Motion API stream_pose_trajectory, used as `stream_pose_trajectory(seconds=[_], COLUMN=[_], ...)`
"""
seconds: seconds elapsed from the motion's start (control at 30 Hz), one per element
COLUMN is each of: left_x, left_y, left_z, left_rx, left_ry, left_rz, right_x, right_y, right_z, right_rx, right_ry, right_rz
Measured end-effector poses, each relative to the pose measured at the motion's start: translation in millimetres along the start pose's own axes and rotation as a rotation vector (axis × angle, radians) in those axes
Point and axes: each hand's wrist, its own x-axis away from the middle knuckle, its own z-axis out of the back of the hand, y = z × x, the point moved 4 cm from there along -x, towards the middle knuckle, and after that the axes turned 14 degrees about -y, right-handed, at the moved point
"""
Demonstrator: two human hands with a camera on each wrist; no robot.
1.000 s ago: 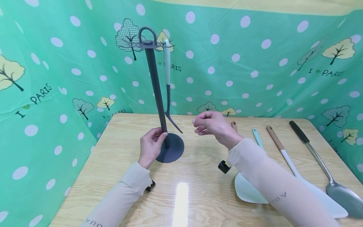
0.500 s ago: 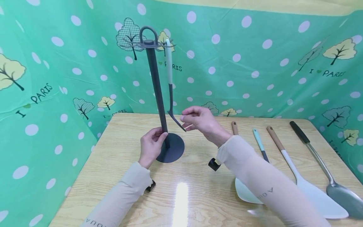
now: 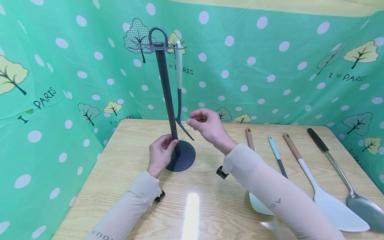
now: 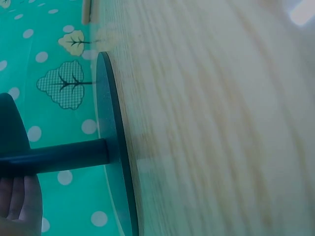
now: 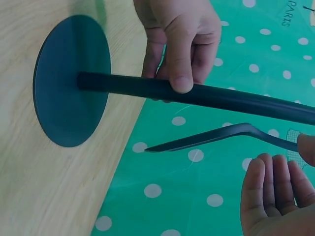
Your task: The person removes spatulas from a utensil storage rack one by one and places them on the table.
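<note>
A dark grey stand (image 3: 168, 100) with a round base (image 3: 184, 156) stands upright on the wooden surface (image 3: 192, 206), close to the far edge and a little left of the middle. The left hand (image 3: 160, 153) grips the pole of the stand low down, just above the base; in the right wrist view its thumb lies across the pole. From the ring at the top of the stand hangs one spatula (image 3: 179, 90) with a white handle and a dark, thin blade, and the blade ends above the base without touching it.

The right hand (image 3: 207, 125) is in the air just beside the blade, on its right side. Its fingers are loosely curled and hold nothing; in the right wrist view there is a small gap between the fingertips (image 5: 273, 167) and the blade.

Four more utensils lie side by side toward the right edge of the surface: one with a wooden handle (image 3: 249, 138), one with a pale blue handle (image 3: 273, 145), a white turner (image 3: 330, 205) and a steel spatula (image 3: 364, 208) nearest the right edge. The near half of the surface in front of the stand is bare wood.
</note>
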Motion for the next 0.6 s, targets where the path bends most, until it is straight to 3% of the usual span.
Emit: stream_pose_trajectory(seconds=[0.27,0.6], left_x=[-0.5,-0.1], left_y=[0.0,1.5], left_z=[0.2,0.6], left_rx=[-0.021,-0.050], left_ry=[0.004,-0.003], left_rz=[-0.011,-0.007], right_x=[-7.2,-22.8], right_y=[-5.5,-16.7], right_z=[-2.8,-10.9], right_rx=[0.122,0.111], right_ry=[-0.003,-0.069], right_rz=[0.016,0.148])
